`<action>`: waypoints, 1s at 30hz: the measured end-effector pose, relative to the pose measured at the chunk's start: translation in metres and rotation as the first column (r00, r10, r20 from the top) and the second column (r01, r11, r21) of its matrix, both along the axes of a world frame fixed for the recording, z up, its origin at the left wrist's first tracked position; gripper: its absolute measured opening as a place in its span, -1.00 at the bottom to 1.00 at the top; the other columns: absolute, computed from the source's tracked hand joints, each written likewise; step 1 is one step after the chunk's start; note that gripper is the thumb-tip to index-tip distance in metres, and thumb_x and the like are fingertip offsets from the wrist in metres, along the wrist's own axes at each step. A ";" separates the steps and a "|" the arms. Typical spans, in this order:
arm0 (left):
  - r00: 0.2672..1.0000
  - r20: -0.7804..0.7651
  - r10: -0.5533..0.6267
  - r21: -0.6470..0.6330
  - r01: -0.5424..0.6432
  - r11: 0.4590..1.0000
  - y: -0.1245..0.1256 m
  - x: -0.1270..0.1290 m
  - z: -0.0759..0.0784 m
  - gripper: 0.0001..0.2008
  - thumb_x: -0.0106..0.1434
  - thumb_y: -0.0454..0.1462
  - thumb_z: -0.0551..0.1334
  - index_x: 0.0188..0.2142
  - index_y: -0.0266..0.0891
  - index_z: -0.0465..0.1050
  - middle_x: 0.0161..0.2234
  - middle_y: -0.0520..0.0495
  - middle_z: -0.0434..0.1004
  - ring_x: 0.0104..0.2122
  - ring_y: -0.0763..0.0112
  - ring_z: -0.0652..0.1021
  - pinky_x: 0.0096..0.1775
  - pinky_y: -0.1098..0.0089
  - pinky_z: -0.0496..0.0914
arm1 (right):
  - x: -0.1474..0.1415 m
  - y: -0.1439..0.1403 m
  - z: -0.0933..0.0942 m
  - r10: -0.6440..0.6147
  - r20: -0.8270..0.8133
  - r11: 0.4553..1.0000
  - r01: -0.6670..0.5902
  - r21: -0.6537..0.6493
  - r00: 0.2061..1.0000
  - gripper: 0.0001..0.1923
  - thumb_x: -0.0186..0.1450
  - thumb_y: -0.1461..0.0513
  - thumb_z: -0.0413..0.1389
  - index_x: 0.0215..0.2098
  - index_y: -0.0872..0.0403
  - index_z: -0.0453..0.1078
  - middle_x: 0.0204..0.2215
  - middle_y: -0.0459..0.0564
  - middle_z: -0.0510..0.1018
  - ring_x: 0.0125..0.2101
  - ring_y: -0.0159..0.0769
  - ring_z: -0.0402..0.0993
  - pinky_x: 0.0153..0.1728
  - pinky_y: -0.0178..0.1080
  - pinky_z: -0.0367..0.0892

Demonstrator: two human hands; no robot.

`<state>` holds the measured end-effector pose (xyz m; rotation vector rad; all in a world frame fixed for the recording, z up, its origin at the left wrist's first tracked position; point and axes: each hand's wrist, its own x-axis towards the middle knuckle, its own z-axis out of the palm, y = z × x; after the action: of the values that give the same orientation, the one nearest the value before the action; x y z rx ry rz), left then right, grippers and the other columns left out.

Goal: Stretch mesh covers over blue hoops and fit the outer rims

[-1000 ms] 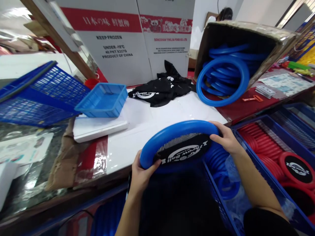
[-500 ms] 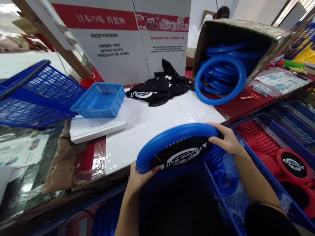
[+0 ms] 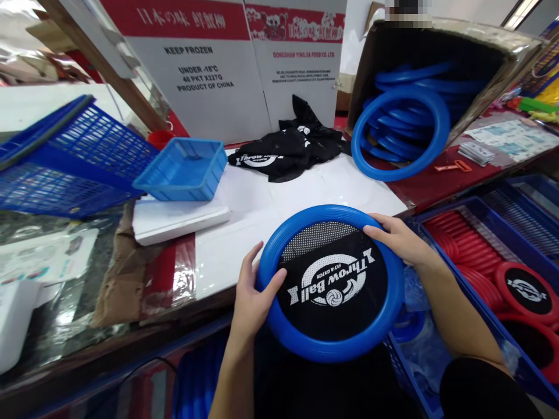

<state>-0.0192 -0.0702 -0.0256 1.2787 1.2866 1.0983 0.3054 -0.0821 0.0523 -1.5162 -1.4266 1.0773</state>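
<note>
Both my hands grip a round disc with a blue ring rim point(image 3: 334, 349) and a black mesh centre printed "Throw Ball". My left hand point(image 3: 255, 291) holds the rim at its left side, thumb over the front. My right hand point(image 3: 399, 235) grips the upper right of the rim, its far fingers hidden behind. The disc's printed face is turned up toward me, over the table's front edge. Behind it, black printed cloth pieces point(image 3: 288, 154) lie crumpled on the white board point(image 3: 244, 250). A bare blue ring point(image 3: 441, 116) leans at the mouth of a cardboard box.
The cardboard box point(image 3: 519, 49) holds several blue rings. To the right, a blue crate point(image 3: 476, 203) contains red rings and discs. At left stand a small blue tray point(image 3: 181, 174) and a blue basket point(image 3: 78, 163). An orange tool point(image 3: 454, 166) lies on the red table.
The disc has turned from nearly edge-on to face me, so its printed centre shows fully. Both hands keep hold of the rim. The camera view has shifted slightly.
</note>
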 end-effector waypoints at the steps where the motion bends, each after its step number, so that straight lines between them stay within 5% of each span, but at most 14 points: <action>1: 0.995 -0.098 -0.017 0.069 0.024 0.997 0.005 0.001 0.003 -0.23 0.18 0.02 0.47 0.31 -0.12 0.37 0.18 -0.24 0.56 0.17 -0.05 0.58 0.23 0.01 0.44 | -0.002 0.000 0.000 0.016 -0.015 1.000 -0.016 -0.008 1.000 -0.47 0.36 -0.10 0.28 0.14 0.04 0.57 -0.05 0.07 0.72 0.08 0.02 0.60 0.19 0.10 0.47; 5: 0.920 -0.392 -0.032 0.326 0.172 0.930 0.026 0.009 0.027 -0.32 0.23 0.02 0.45 0.26 -0.16 0.44 0.22 -0.26 0.55 0.22 -0.07 0.54 0.25 -0.04 0.40 | -0.011 -0.005 0.003 0.072 -0.003 0.997 -0.071 0.032 0.997 -0.50 0.38 -0.06 0.27 0.16 0.02 0.56 -0.01 0.05 0.71 0.07 -0.01 0.61 0.17 0.06 0.49; 8: 0.866 -0.489 0.109 0.505 0.179 0.844 0.033 0.017 0.046 -0.41 0.26 0.00 0.44 0.18 -0.21 0.48 0.06 -0.23 0.65 0.05 0.01 0.63 0.07 0.09 0.52 | -0.013 -0.014 0.005 0.026 0.053 0.992 -0.032 0.123 0.998 -0.50 0.37 -0.05 0.30 0.18 -0.02 0.54 0.02 0.04 0.70 0.04 -0.02 0.62 0.15 0.03 0.51; 12: 0.792 -0.456 0.405 0.767 0.120 0.630 0.023 0.023 0.053 -0.66 0.27 -0.16 0.42 -0.02 -0.22 0.51 -0.22 -0.11 0.65 -0.24 0.21 0.65 -0.20 0.30 0.51 | -0.003 -0.023 0.000 0.046 0.044 0.976 -0.054 0.212 0.998 -0.42 0.18 0.00 0.47 0.13 -0.06 0.58 0.04 0.02 0.69 0.03 0.00 0.63 0.10 -0.03 0.53; 15: 0.802 -0.370 0.468 0.885 0.151 0.441 0.012 0.023 0.045 -0.69 0.18 -0.32 0.40 -0.07 -0.20 0.47 -0.31 -0.06 0.60 -0.35 0.29 0.62 -0.32 0.38 0.48 | 0.008 -0.023 -0.008 0.134 -0.006 0.963 -0.129 0.239 0.991 -0.44 0.07 0.03 0.54 0.01 -0.04 0.64 -0.07 0.02 0.72 -0.06 -0.02 0.65 0.01 -0.07 0.55; 17: 0.823 -0.330 0.461 0.912 0.152 0.381 0.007 0.022 0.035 -0.68 0.13 -0.37 0.39 -0.10 -0.19 0.47 -0.34 -0.06 0.60 -0.39 0.30 0.62 -0.34 0.38 0.48 | 0.015 -0.020 -0.013 0.188 -0.014 0.952 -0.178 0.249 0.982 -0.46 0.04 0.05 0.55 -0.03 -0.03 0.66 -0.14 0.03 0.72 -0.12 -0.04 0.66 -0.05 -0.08 0.56; 22: 0.835 -0.328 0.442 0.873 0.089 0.480 0.001 0.022 0.015 -0.74 0.08 -0.27 0.45 -0.23 -0.15 0.51 -0.41 -0.08 0.62 -0.42 0.20 0.65 -0.35 0.28 0.57 | 0.025 -0.013 -0.022 0.250 0.018 0.922 -0.244 0.302 0.968 -0.46 0.01 0.05 0.57 -0.06 -0.05 0.68 -0.14 0.06 0.71 -0.15 -0.05 0.64 -0.11 -0.07 0.54; 26: 0.863 -0.320 0.391 0.849 0.078 0.523 -0.003 0.023 0.022 -0.50 -0.10 0.00 0.62 -0.27 -0.16 0.55 -0.42 -0.11 0.64 -0.42 0.12 0.66 -0.34 0.24 0.60 | 0.023 -0.014 -0.026 0.274 0.005 0.913 -0.261 0.313 0.962 -0.48 0.01 0.04 0.56 -0.08 -0.04 0.67 -0.19 0.03 0.70 -0.20 -0.09 0.64 -0.18 -0.12 0.54; 30: 0.894 -0.435 0.110 0.611 0.203 0.765 -0.014 0.009 0.044 -0.47 0.01 0.13 0.56 -0.19 -0.15 0.61 -0.30 -0.16 0.70 -0.31 0.08 0.70 -0.20 0.22 0.61 | 0.005 -0.024 -0.026 0.284 0.067 0.892 -0.289 0.347 0.957 -0.54 0.13 0.07 0.50 -0.03 -0.05 0.63 -0.19 0.02 0.69 -0.23 -0.10 0.64 -0.17 -0.10 0.55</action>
<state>-0.0105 -0.0840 0.0180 2.1859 1.2209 1.3162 0.3108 -0.1059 0.0268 -1.0802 -1.7866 0.9127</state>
